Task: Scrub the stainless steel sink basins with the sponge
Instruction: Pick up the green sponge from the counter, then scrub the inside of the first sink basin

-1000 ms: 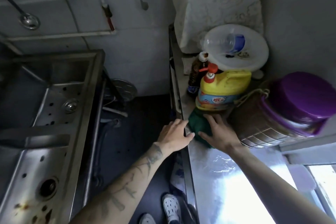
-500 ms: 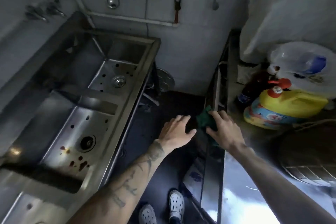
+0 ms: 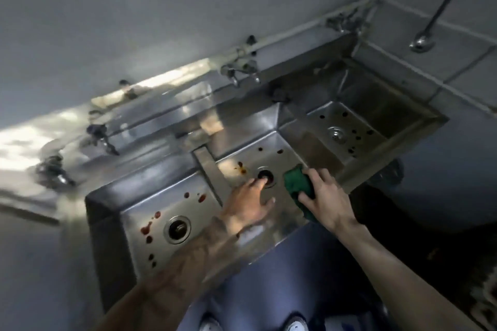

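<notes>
A stainless steel sink (image 3: 236,258) with three basins runs along the grey wall. Red-brown spots mark the left basin (image 3: 139,226), the middle basin (image 3: 242,166) and the right basin (image 3: 357,137). My right hand (image 3: 326,201) grips a green sponge (image 3: 297,181) over the right side of the middle basin. My left hand (image 3: 248,207), blurred, reaches with fingers spread over the middle basin, its fingertips near the drain (image 3: 266,176). I cannot tell whether the sponge touches the steel.
Taps (image 3: 242,72) and pipes are mounted on the wall behind the basins. A ladle (image 3: 422,41) hangs on the wall at upper right. Each of the other basins has a drain: left drain (image 3: 177,228), right drain (image 3: 336,133). My shoes (image 3: 295,326) show below.
The view swung from the counter on the right to the sink. My right hand carried the green sponge from the counter edge to the middle basin, and my left hand moved over the basin too.
</notes>
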`<state>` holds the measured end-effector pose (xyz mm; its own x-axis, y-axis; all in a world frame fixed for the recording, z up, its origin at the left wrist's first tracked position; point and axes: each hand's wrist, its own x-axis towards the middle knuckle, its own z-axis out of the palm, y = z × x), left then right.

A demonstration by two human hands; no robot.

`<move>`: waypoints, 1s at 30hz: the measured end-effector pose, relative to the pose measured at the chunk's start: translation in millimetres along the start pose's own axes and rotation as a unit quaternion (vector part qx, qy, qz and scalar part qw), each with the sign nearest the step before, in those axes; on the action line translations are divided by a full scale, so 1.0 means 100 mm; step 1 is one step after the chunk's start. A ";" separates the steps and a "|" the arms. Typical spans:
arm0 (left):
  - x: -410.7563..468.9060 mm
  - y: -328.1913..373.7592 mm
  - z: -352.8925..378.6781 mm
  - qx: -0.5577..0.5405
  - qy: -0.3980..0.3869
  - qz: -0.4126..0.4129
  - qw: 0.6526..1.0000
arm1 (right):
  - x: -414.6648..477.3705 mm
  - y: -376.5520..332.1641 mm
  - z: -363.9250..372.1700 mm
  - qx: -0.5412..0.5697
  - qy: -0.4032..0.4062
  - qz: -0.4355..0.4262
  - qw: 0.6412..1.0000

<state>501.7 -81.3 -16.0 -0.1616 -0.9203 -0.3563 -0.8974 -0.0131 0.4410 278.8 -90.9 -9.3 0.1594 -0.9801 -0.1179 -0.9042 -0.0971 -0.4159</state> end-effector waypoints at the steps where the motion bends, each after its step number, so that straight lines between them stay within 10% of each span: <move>1: -0.12 -0.33 -0.10 -0.001 0.009 -0.016 1.000 | 0.09 -0.28 0.14 0.001 -0.007 -0.019 1.000; 14: -1.57 -3.34 -0.41 -0.071 0.120 -0.251 0.958 | 0.62 -2.92 2.06 0.012 -0.131 -0.243 0.961; 30: -1.41 -4.96 0.44 0.040 0.199 -0.298 0.933 | 1.25 -3.58 4.49 -0.015 -0.258 -0.289 0.922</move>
<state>951.3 71.9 -220.3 0.5263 -0.8314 -0.1781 -0.8097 -0.5540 0.1937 800.0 -101.0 -280.1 0.7781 -0.5509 -0.3017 -0.6186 -0.5891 -0.5199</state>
